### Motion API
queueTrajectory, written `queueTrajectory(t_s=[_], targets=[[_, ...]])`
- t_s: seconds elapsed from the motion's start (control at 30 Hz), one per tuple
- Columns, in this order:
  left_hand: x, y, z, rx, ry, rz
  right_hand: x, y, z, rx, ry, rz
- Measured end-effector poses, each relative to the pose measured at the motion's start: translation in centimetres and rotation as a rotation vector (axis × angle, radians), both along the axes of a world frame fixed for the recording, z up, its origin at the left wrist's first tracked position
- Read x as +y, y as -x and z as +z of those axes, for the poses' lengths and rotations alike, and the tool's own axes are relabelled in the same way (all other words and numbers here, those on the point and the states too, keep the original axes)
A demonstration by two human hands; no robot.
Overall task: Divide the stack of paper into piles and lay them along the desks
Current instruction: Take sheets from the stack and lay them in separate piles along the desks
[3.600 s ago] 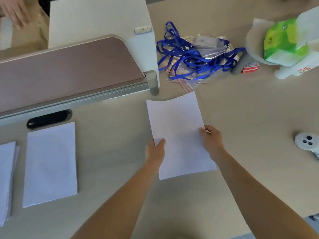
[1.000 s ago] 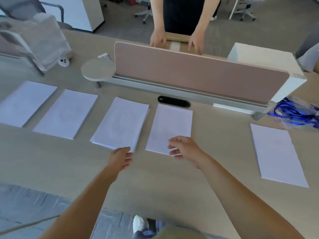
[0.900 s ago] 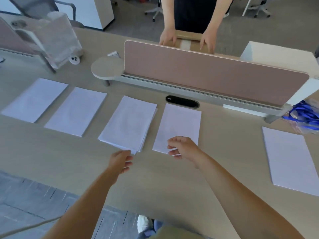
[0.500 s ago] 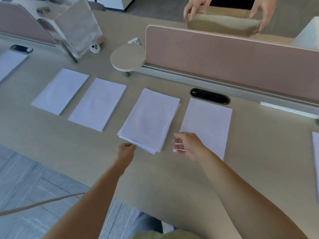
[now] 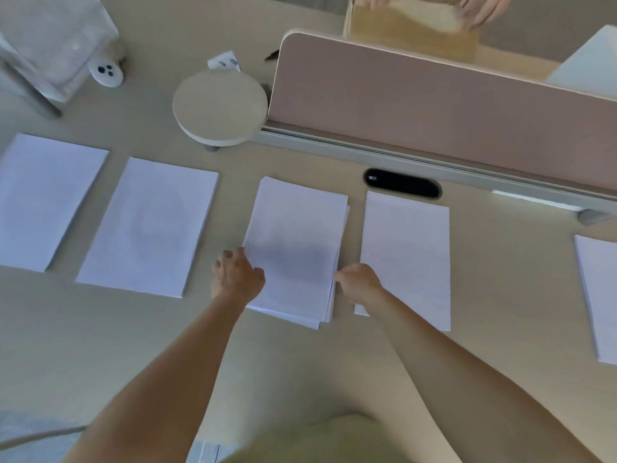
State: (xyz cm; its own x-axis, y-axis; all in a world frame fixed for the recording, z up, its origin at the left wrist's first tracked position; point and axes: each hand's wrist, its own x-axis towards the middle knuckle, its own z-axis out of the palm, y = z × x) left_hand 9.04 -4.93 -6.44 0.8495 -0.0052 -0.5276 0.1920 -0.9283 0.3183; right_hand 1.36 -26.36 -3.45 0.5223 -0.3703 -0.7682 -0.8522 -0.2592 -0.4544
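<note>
The stack (image 5: 297, 248) lies on the desk (image 5: 500, 312) in front of me, third in the row. It is visibly thicker than its neighbours, and its sheets are fanned out along the right and near edges. My left hand (image 5: 238, 279) is at its near left corner, thumb over the top sheet and fingers curled at the edge, grasping it. My right hand (image 5: 359, 284) is against the fanned right edge with the fingers curled. The fingertips are hidden, so I cannot tell whether they have any sheets.

Four piles are already laid out. The far-left pile (image 5: 46, 198) and the second pile (image 5: 150, 225) are to the left, the neighbouring pile (image 5: 405, 255) is just beside the stack on the right, and the far-right pile (image 5: 597, 295) is well apart, cut by the frame. I judge the task well along, but the stack has more to give, and the bare stretch of desk between the two right-hand piles looks like the next place.

Half a second ago both hands hung short of the stack, touching nothing. Now they close on its two sides. Beyond the divider (image 5: 434, 111), another person's hands hold a cardboard box (image 5: 414, 31), as they did then.
</note>
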Motion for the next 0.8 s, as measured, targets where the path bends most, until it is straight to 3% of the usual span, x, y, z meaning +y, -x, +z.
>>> queueTrajectory(t_s=[0.13, 0.37, 0.5, 0.8], targets=[[0.1, -2.0, -0.7, 0.030, 0.000, -0.011, 0.6, -1.4, -0.8, 0.071, 0.076, 0.073], [-0.6, -3.2, -1.0, 0.071, 0.032, 0.022, 1.0, -2.5, -1.5, 0.120, 0.042, -0.061], [-0.7, -3.1, -0.6, 0.053, 0.050, 0.053, 0.9, -2.8, -1.7, 0.142, -0.076, -0.187], [-0.5, -2.5, 0.2, 0.075, 0.093, 0.068, 1.6, -3.7, -1.4, -0.073, -0.082, -0.158]])
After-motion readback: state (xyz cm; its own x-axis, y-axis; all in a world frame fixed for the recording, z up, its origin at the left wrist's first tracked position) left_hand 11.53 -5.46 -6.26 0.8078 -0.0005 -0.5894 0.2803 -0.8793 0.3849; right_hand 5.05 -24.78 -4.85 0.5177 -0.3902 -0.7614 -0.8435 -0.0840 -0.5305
